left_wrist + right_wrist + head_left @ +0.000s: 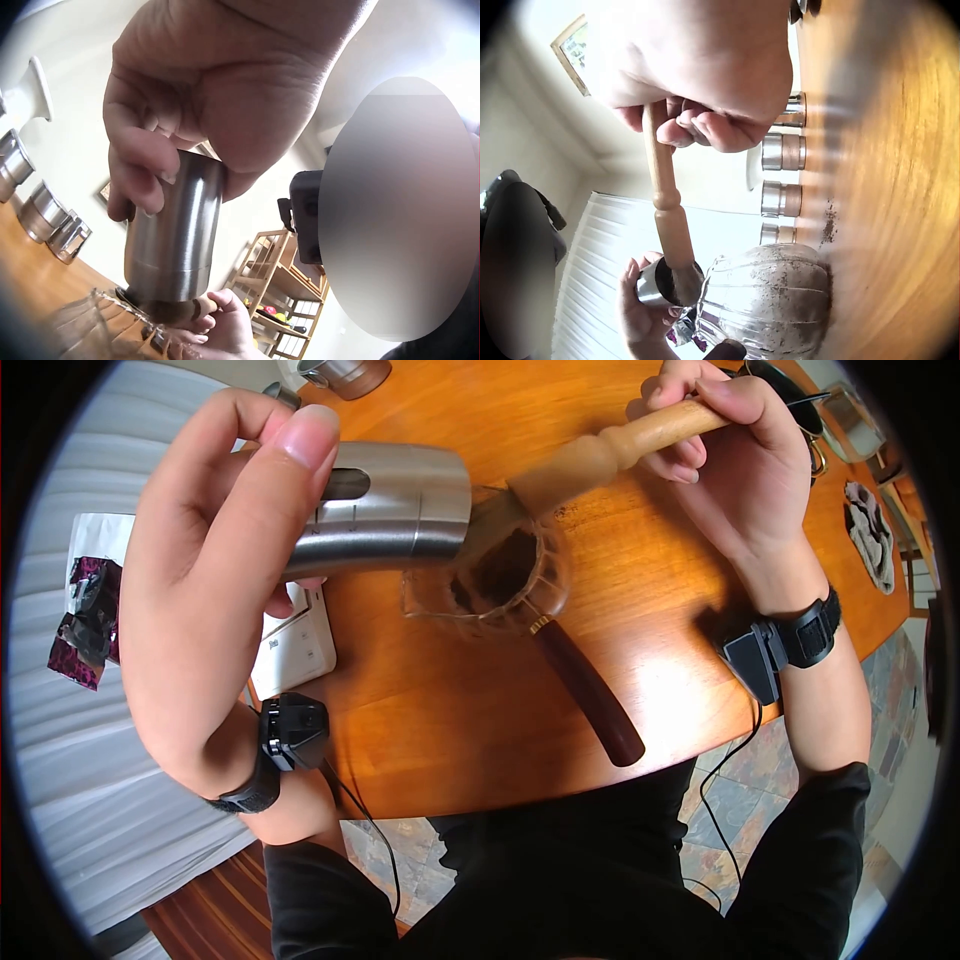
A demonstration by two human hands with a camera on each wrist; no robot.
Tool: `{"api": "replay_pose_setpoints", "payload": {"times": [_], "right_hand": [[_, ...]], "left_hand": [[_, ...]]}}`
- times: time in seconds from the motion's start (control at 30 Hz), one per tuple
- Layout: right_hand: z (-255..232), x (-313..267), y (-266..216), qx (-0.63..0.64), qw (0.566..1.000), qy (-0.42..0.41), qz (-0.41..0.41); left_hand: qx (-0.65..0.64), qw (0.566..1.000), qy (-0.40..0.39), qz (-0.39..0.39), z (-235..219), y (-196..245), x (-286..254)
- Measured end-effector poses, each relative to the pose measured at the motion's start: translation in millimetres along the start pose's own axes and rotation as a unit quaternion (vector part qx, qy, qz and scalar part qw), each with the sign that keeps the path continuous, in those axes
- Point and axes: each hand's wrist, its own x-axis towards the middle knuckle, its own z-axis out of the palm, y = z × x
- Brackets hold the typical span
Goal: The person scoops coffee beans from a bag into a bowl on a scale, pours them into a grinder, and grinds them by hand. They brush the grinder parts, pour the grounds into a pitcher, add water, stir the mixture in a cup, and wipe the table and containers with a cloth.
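A brushed-steel cylinder (400,500), probably part of a coffee grinder, lies nearly sideways in my left hand (195,570), gripped between thumb and fingers. Its mouth faces right, over a ribbed glass pot (550,585) with a dark wooden handle (590,695). Dark brown grounds (510,565) lie inside the pot, and powder coats its glass in the right wrist view. My right hand (750,480) holds a brush by its turned wooden handle (670,430). The brush's bristles (686,285) reach into the cylinder's mouth, above the pot's rim.
A white scale (300,650) sits under my left hand. Spilled grounds (829,221) mark the table beside the pot. Metal canisters (782,151) line the far side. A dark patterned bag (90,620) is at the left, a crumpled cloth (870,540) at the right.
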Motion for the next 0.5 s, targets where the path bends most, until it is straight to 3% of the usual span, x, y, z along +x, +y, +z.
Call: {"api": "replay_pose_setpoints", "payload": {"times": [0.17, 0.23, 0.33, 0.43, 0.5], "right_hand": [[-0.5, 2.3, 6.4, 0.072, 0.997, 0.024, 0.028], [-1.2, -0.9, 4.5, -0.021, 0.999, 0.008, 0.048], [-2.1, -1.7, -1.7, -0.023, 1.000, 0.006, 0.011], [-10.4, -0.4, -4.0, -0.014, 0.999, -0.046, -0.012], [-14.2, -0.9, -4.5, -0.006, 0.998, -0.062, 0.013]], "left_hand": [[-0.019, 1.000, 0.006, -0.005, 3.0, 3.0, -2.2], [-0.016, 1.000, 0.016, -0.008, 1.9, 4.6, -1.8], [-0.013, 1.000, 0.025, -0.013, -6.0, 0.4, 2.0], [-0.086, 0.996, 0.020, 0.029, -17.1, -13.5, 14.0], [-0.199, 0.979, -0.041, 0.021, -22.1, -22.1, 19.9]]}}
